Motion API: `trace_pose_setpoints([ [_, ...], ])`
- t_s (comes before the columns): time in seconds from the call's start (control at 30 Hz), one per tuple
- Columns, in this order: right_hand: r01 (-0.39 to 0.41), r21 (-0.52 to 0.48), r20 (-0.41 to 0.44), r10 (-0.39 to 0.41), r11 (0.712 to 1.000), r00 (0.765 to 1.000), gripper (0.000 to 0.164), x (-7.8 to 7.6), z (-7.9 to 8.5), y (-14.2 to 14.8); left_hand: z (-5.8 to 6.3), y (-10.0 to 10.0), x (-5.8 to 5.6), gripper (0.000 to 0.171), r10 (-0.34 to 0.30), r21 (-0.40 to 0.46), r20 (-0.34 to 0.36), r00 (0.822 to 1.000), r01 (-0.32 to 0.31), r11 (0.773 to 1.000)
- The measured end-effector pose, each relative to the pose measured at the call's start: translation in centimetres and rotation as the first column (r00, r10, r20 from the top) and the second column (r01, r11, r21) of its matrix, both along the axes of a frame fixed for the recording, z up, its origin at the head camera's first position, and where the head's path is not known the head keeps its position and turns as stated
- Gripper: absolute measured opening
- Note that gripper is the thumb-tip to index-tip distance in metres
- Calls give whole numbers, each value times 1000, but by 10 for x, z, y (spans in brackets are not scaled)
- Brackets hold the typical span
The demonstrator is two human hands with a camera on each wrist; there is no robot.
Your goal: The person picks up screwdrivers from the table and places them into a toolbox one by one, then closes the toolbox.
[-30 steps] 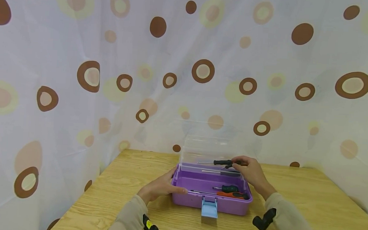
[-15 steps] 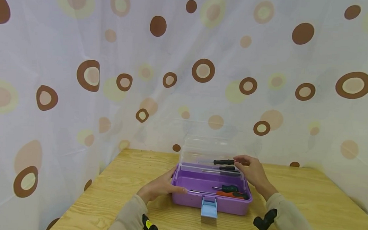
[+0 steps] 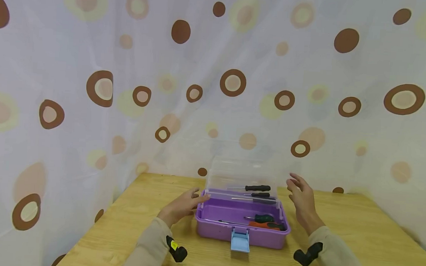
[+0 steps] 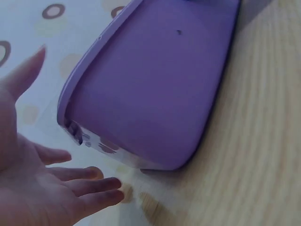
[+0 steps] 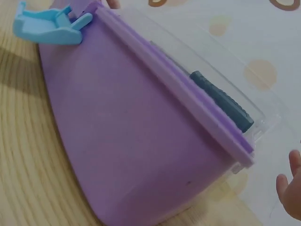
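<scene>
A purple toolbox (image 3: 222,232) with its clear lid (image 3: 241,172) swung back stands on the table, a light-blue latch (image 3: 240,242) hanging at its front. Inside lie an orange-and-black screwdriver (image 3: 266,225) and a dark green one (image 3: 264,218). Several black-handled screwdrivers, one being the upper screwdriver (image 3: 258,188), lie at the back by the lid. My left hand (image 3: 182,205) is beside the left end, fingers spread and holding nothing; the left wrist view shows it apart from the box wall (image 4: 150,84). Off the right end, my right hand (image 3: 305,202) is raised with loosely bent, bare fingers.
The wooden table (image 3: 345,228) extends on both sides of the box. Behind it and at the left hangs a white curtain (image 3: 203,48) with brown and yellow circles. Each sleeve carries a black wrist camera (image 3: 308,254).
My right hand has let go of a black-handled screwdriver at the back of the box and moved off to the right. My left hand has released the box's left end and lifted slightly.
</scene>
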State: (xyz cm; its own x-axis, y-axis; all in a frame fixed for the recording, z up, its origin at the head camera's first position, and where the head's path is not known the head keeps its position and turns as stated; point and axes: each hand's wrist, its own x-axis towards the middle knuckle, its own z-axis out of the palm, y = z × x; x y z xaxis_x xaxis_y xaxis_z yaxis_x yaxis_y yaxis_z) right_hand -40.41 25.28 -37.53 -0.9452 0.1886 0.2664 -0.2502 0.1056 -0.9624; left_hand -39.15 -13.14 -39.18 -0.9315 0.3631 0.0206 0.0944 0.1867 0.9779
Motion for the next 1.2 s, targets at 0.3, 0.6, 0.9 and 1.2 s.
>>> trace_pose_setpoints([
  [0.3,-9,-214,146,41,977,988,87,-12,5,12,1,18,-41,103,191,269,181,965,-235,934],
  [0.6,-191,-256,256,257,948,932,89,-26,6,10,-1,24,-64,97,204,323,249,947,-280,904],
  [0.9,-233,-349,374,363,908,853,95,-38,4,-6,1,40,-71,101,45,314,293,955,-140,939],
  [1.2,-300,-306,393,407,904,825,102,-39,-2,-16,-2,51,-71,87,-12,355,275,961,-90,930],
])
